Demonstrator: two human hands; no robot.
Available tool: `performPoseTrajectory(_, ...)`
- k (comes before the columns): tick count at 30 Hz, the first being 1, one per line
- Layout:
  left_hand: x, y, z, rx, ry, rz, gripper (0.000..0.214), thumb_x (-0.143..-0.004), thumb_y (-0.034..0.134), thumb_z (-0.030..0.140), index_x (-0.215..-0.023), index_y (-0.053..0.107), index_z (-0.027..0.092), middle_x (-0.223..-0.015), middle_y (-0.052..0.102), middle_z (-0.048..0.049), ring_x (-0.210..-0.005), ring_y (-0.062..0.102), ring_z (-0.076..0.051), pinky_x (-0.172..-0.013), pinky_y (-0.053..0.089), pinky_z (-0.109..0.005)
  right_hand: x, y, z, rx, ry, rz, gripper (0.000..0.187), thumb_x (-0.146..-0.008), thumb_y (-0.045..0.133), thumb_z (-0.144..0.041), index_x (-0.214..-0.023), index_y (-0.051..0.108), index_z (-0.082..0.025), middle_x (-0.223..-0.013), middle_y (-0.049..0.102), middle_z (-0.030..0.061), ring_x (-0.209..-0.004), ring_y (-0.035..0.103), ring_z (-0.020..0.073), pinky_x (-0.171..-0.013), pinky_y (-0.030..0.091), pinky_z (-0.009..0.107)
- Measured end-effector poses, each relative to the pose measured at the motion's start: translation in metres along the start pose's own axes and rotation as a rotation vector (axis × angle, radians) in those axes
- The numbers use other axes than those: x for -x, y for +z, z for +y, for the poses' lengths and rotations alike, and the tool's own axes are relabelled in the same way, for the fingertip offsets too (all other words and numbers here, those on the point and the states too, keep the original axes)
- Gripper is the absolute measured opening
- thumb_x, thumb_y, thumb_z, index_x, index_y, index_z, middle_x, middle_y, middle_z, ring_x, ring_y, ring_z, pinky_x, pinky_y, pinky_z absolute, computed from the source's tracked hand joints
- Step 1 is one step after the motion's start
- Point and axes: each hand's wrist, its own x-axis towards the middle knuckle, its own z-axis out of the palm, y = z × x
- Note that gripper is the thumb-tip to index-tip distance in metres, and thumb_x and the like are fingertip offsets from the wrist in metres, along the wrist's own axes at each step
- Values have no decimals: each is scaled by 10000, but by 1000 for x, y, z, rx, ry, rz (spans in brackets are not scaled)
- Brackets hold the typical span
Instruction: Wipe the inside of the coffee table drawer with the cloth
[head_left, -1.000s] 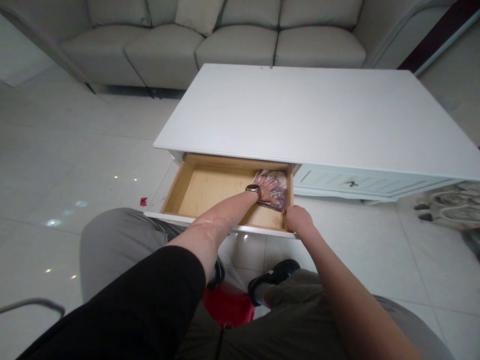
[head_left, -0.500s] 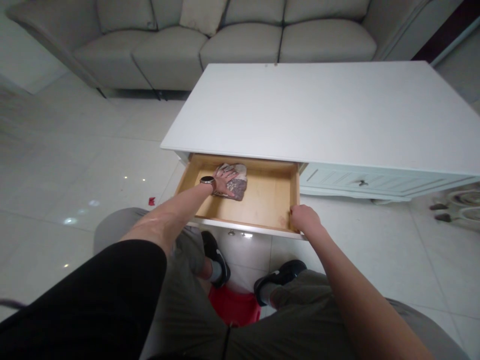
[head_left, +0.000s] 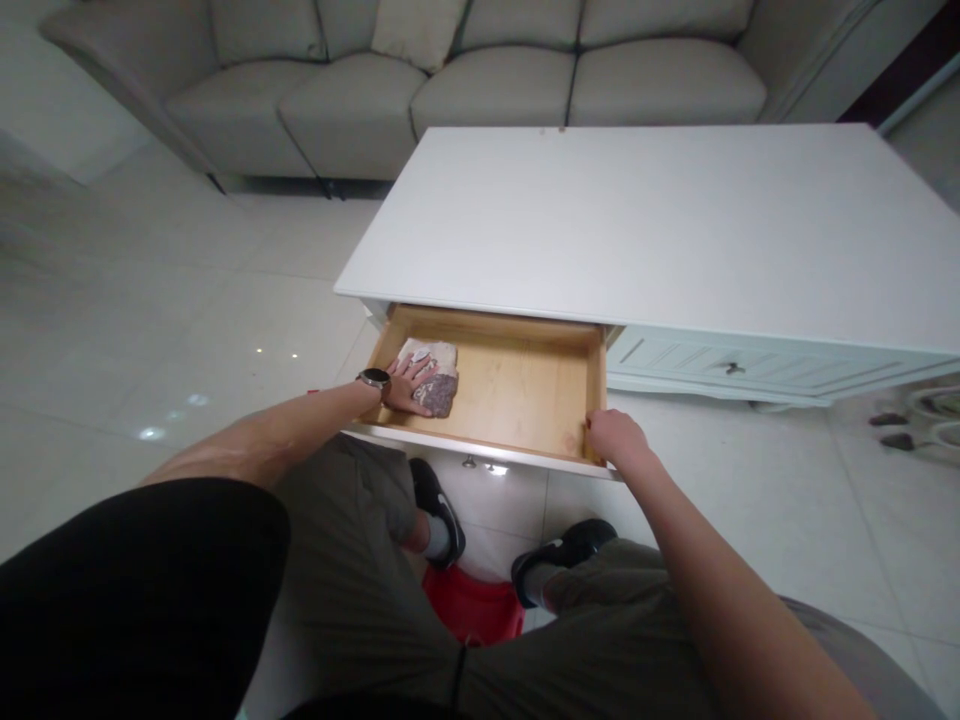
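A wooden drawer (head_left: pixel 517 385) stands pulled out from the white coffee table (head_left: pixel 645 220). Inside it, at the left, lies a folded patterned cloth (head_left: pixel 442 385) in cream and purplish brown. My left hand (head_left: pixel 409 385), with a watch at the wrist, rests flat on this cloth, fingers spread. At the drawer's front right corner, my right hand (head_left: pixel 615 437) is closed over the edge of the drawer; its fingertips are partly hidden on the inner side.
A grey sofa (head_left: pixel 495 95) runs behind the coffee table. Below the drawer are my black shoes (head_left: pixel 439 510) and a red plastic object (head_left: pixel 476 605) between my legs. To the right, a second drawer front (head_left: pixel 697 362) is closed.
My left hand has moved left and toward me inside the drawer, with the cloth shifting along under it to the left side. My right hand keeps its hold on the drawer.
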Motion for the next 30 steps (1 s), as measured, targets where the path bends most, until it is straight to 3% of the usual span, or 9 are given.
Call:
performPoseTrajectory(6, 25, 12, 5, 32, 36, -57, 1116, -758, 599, 791, -1661, 146, 317, -1731, -22, -55, -1566, -77, -437, -1231, 92, -563, 1, 0, 0, -2, -1, 16, 415, -959, 414, -151, -1230, 727, -135, -1155, 727, 216, -1097, 701, 297, -857, 539, 348)
performPoseTrajectory(19, 0, 16, 25, 37, -5, -66, 1246, -696, 562, 881, -1664, 34, 301, -1726, -130, -40, -1537, -122, -507, -1208, 44, -666, 1, 2, 0, 19, 2, 33, 421, -978, 390, -155, -1233, 723, -130, -1169, 727, 212, -1097, 703, 292, -866, 538, 339)
performPoseTrajectory(25, -14, 9, 59, 67, -3, -25, 1294, -655, 573, 902, -1665, 41, 293, -1734, -73, -84, -1527, -111, -534, -1193, 33, -700, 2, 1, -1, 25, 14, 20, 436, -974, 387, -161, -1259, 715, -132, -1177, 724, 218, -1104, 700, 296, -859, 544, 348)
performPoseTrajectory(30, -23, -6, 106, 88, 48, 0, 1295, -631, 619, 886, -1666, 135, 275, -1740, -29, -86, -1512, -149, -547, -1198, 1, -698, 1, 0, -1, 20, 16, 17, 439, -971, 387, -160, -1261, 716, -139, -1170, 727, 216, -1116, 694, 292, -863, 541, 341)
